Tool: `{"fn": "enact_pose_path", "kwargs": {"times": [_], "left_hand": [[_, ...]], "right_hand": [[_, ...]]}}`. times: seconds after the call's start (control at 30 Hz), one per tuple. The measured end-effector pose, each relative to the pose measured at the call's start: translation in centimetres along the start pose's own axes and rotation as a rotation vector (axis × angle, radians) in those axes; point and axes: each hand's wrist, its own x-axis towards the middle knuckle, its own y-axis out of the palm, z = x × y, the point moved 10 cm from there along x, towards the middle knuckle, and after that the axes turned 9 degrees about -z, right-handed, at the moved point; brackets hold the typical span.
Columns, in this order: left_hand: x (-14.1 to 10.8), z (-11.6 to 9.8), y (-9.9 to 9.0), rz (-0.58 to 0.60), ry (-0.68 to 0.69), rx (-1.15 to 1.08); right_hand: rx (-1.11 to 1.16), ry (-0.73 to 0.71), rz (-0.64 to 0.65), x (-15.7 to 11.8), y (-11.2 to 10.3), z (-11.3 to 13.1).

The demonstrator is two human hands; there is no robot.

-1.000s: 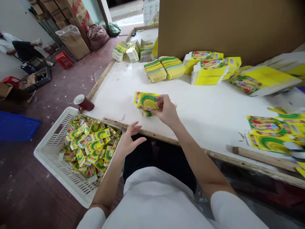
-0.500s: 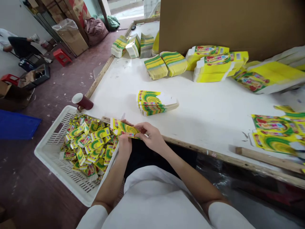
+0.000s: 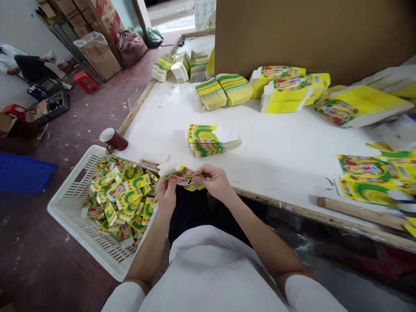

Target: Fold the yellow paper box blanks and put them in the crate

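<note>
Over the table's front edge, a small yellow and green printed carton [image 3: 184,174] is held between my two hands, its white end flaps pointing left. My left hand [image 3: 166,190] pinches it at the left end, thumb on the near side. At the other end my right hand [image 3: 214,180] grips it between thumb and fingers. Just beyond lies a fanned stack of flat cartons [image 3: 208,141] on the white table [image 3: 276,151]. To the left, a white plastic basket [image 3: 69,212] holds many small folded cartons [image 3: 125,197].
A maroon mug [image 3: 115,139] lies tilted at the table's left corner beside the basket. Bundles of flat cartons [image 3: 221,91] line the back, before a big cardboard panel [image 3: 308,34]. More cartons [image 3: 370,177] and a wooden strip [image 3: 360,212] lie right. Far left, a person sits near a red stool [image 3: 86,81].
The carton has turned in my hands, showing another printed side and its white flaps raised. My right hand has shifted slightly right; my left hand has moved a little left.
</note>
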Motion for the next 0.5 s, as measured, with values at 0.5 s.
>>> {"fn": "enact_pose_path", "kwargs": {"times": [0.5], "left_hand": [[-1.6,-1.8,3.6,0.613,0.144,0.86]], "right_hand": [[-0.521,-0.574,-0.029,-2.3,-0.5,5.9]]}}
